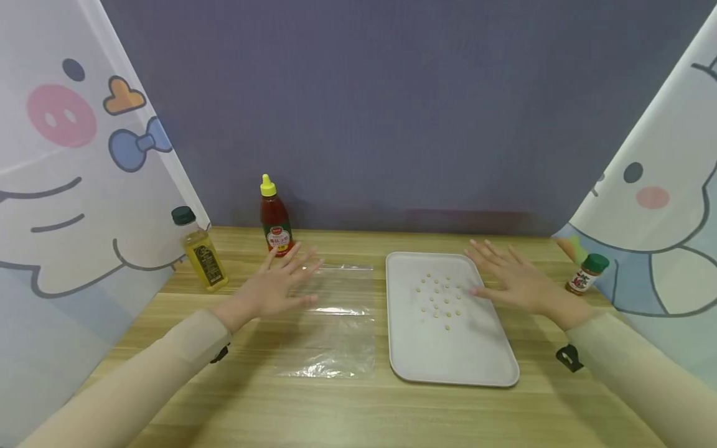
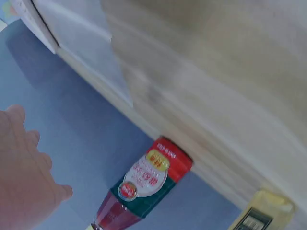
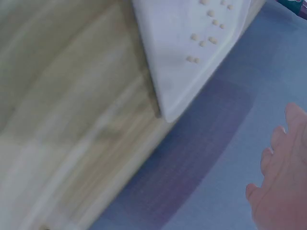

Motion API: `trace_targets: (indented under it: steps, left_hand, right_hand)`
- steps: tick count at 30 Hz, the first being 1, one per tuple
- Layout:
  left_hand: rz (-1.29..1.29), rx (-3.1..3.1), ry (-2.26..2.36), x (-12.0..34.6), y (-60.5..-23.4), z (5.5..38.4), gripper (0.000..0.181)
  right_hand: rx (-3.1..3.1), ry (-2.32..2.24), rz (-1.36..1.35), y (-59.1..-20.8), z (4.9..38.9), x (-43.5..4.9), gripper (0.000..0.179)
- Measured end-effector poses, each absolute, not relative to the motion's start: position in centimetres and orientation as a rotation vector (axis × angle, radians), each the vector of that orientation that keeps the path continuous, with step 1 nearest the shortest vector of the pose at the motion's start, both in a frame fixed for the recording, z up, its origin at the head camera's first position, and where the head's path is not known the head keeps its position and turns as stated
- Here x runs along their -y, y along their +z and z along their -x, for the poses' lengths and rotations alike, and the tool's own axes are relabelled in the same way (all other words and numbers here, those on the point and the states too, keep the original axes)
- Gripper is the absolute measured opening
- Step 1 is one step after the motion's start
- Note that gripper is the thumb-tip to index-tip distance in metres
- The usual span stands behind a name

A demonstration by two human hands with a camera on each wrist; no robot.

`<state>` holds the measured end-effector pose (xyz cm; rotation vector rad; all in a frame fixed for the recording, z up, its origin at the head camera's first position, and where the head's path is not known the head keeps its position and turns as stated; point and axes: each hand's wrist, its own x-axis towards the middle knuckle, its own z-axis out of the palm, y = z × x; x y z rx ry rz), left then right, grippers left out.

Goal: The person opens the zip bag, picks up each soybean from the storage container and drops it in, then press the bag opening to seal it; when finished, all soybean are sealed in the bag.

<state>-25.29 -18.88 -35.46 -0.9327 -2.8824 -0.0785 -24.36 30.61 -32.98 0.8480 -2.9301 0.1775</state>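
My left hand (image 1: 276, 287) is spread with fingers extended over the left part of a clear plastic bag (image 1: 336, 339), which lies flat on the table. Nothing is in that hand. Spread the same way, my right hand (image 1: 512, 280) hovers by the right edge of a white tray (image 1: 448, 361), holding nothing. Several small pale round pieces (image 1: 446, 301) are scattered on the tray. Beyond the left fingertips stands a red sauce bottle (image 1: 274, 218) with a yellow cap; its label shows closely in the left wrist view. The right wrist view shows the right hand (image 3: 283, 177) with fingers apart.
At the left stands a bottle of yellow oil (image 1: 204, 255) with a dark green cap. A small green-lidded jar (image 1: 587, 274) is at the right, past my right wrist. A grey-blue panel (image 1: 358, 124) closes off the back, and printed panels flank the wooden table (image 1: 313, 410).
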Motion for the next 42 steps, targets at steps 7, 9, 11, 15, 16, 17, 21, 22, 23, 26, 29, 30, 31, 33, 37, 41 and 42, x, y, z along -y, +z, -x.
trace_targets:
  steps: [7, 9, 11, 15, 16, 17, 21, 22, 23, 26, 29, 30, 31, 33, 37, 41, 42]
  left_hand:
    - [0.893, 2.916, -0.061, 19.4, -33.3, 26.9, 0.076]
    - [0.904, 2.924, -0.091, 19.6, -33.0, 27.5, 0.078]
    - [0.93, 2.928, -0.144, 19.7, -32.9, 28.1, 0.082]
    - [0.991, 2.948, -0.301, 19.7, -32.9, 29.2, 0.089]
    - [0.999, 2.959, -0.348, 19.7, -33.0, 29.4, 0.091]
    - [1.01, 2.964, -0.401, 19.7, -33.0, 29.6, 0.092]
    - [0.96, 3.028, -0.575, 19.5, -33.6, 30.5, 0.096]
    - [0.948, 3.036, -0.607, 19.4, -33.8, 30.7, 0.097]
    - [0.931, 3.045, -0.63, 19.3, -33.9, 30.9, 0.098]
    - [0.897, 3.057, -0.688, 19.0, -34.4, 31.5, 0.099]
    - [0.898, 3.055, -0.72, 18.8, -35.0, 32.2, 0.094]
    - [0.904, 3.052, -0.721, 18.8, -35.3, 32.5, 0.091]
    - [0.905, 3.054, -0.725, 18.7, -35.6, 32.8, 0.088]
    - [0.899, 3.061, -0.744, 18.6, -36.1, 33.2, 0.082]
    - [0.848, 3.082, -0.783, 18.4, -36.7, 33.9, 0.074]
    - [0.745, 3.103, -0.803, 18.3, -37.2, 34.3, 0.068]
    - [0.71, 3.109, -0.818, 18.2, -37.2, 34.3, 0.067]
  right_hand:
    - [2.926, 0.168, -0.852, -31.1, 25.1, -29.5, 0.077]
    - [2.927, 0.18, -0.839, -30.8, 25.5, -28.9, 0.076]
    - [2.92, 0.201, -0.836, -30.4, 25.9, -28.3, 0.077]
    - [2.914, 0.316, -0.861, -29.7, 26.8, -26.5, 0.08]
    - [2.917, 0.354, -0.874, -29.6, 27.1, -26.0, 0.081]
    - [2.925, 0.392, -0.879, -29.6, 27.3, -25.6, 0.082]
    - [2.973, 0.532, -0.884, -29.9, 28.4, -23.6, 0.088]
    - [2.987, 0.565, -0.873, -30.1, 28.7, -23.2, 0.089]
    - [3.0, 0.599, -0.859, -30.2, 28.9, -22.8, 0.09]
    - [3.015, 0.677, -0.825, -30.7, 29.7, -21.3, 0.091]
    - [3.017, 0.706, -0.817, -31.3, 30.6, -19.8, 0.088]
    - [3.013, 0.713, -0.826, -31.6, 30.9, -19.3, 0.087]
    - [3.011, 0.732, -0.836, -32.0, 31.2, -18.8, 0.084]
    - [3.005, 0.803, -0.865, -32.6, 31.8, -17.8, 0.081]
    - [2.946, 1.035, -0.975, -33.8, 32.7, -15.9, 0.077]
    - [2.946, 1.19, -0.952, -34.7, 33.2, -13.8, 0.074]
    - [2.958, 1.202, -0.914, -34.9, 33.3, -13.3, 0.072]
